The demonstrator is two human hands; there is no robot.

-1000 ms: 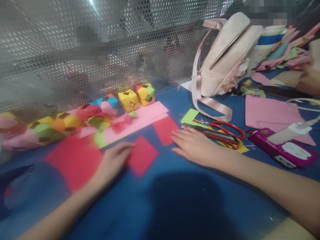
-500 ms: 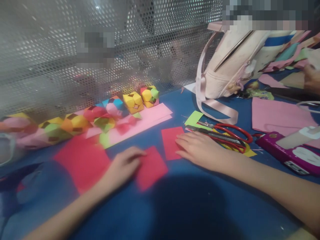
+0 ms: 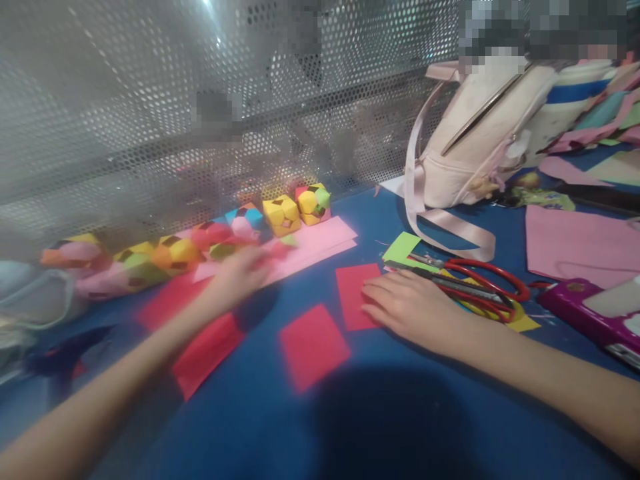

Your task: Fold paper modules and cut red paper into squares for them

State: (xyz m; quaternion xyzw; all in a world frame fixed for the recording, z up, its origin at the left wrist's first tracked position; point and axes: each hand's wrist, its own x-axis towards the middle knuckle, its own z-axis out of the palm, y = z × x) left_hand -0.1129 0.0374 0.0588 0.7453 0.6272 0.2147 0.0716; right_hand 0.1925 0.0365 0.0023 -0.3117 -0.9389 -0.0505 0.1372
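My right hand (image 3: 405,300) lies with its fingers stretched out flat, fingertips on the right edge of a small red paper square (image 3: 353,293). A second red paper square (image 3: 314,347) lies on the blue table, touched by neither hand. My left hand (image 3: 239,277) is smeared by motion, above the larger red paper sheet (image 3: 213,350) and close to a small red and green folded paper piece (image 3: 281,249). Its fingertips are too blurred to show whether they grip anything. Beyond it stands a row of colourful folded paper cubes (image 3: 281,215).
Red-handled scissors (image 3: 493,273) and a dark cutter (image 3: 425,273) lie by my right hand. Farther right are a purple device (image 3: 575,307) and pink paper (image 3: 580,247). A pale backpack (image 3: 465,147) leans against the perforated metal panel (image 3: 320,127). Pink strips (image 3: 325,243) lie before the cubes.
My left hand has left the second red square and moved away from me, toward the small folded pieces. My right hand stays on its square. The whole view has shifted slightly.
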